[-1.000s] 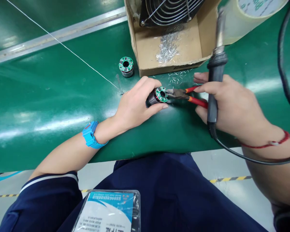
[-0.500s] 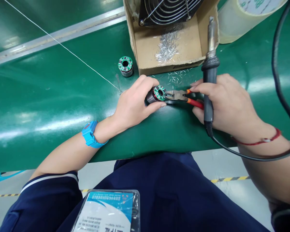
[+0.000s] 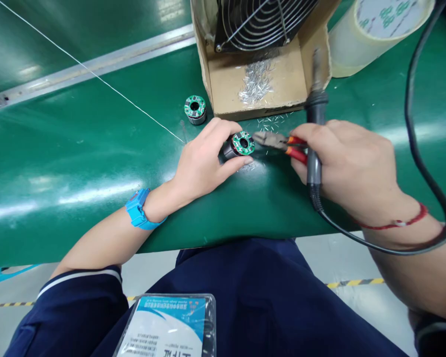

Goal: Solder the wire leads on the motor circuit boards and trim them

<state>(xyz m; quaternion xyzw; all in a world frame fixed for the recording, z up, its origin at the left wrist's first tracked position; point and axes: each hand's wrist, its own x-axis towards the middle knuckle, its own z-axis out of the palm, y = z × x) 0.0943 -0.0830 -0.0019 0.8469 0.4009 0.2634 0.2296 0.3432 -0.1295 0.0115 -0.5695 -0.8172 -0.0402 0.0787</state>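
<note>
Motor core (image 3: 229,149) is being pinched by left hand (image 3: 198,166); right hand (image 3: 360,166) is gripping pliers (image 3: 273,141), soldering iron (image 3: 314,166). Clippings (image 3: 255,85) are lying beyond both; remainder unclear.

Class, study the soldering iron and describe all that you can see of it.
The soldering iron has a smooth dark grey handle, a black ribbed collar and a slim metal barrel, blurred towards its tip. A black cable leaves the handle's lower end. The right hand holds it together with red-handled pliers, its barrel pointing away from the person. In view, the barrel crosses the cardboard box's side; contact cannot be told.
</note>
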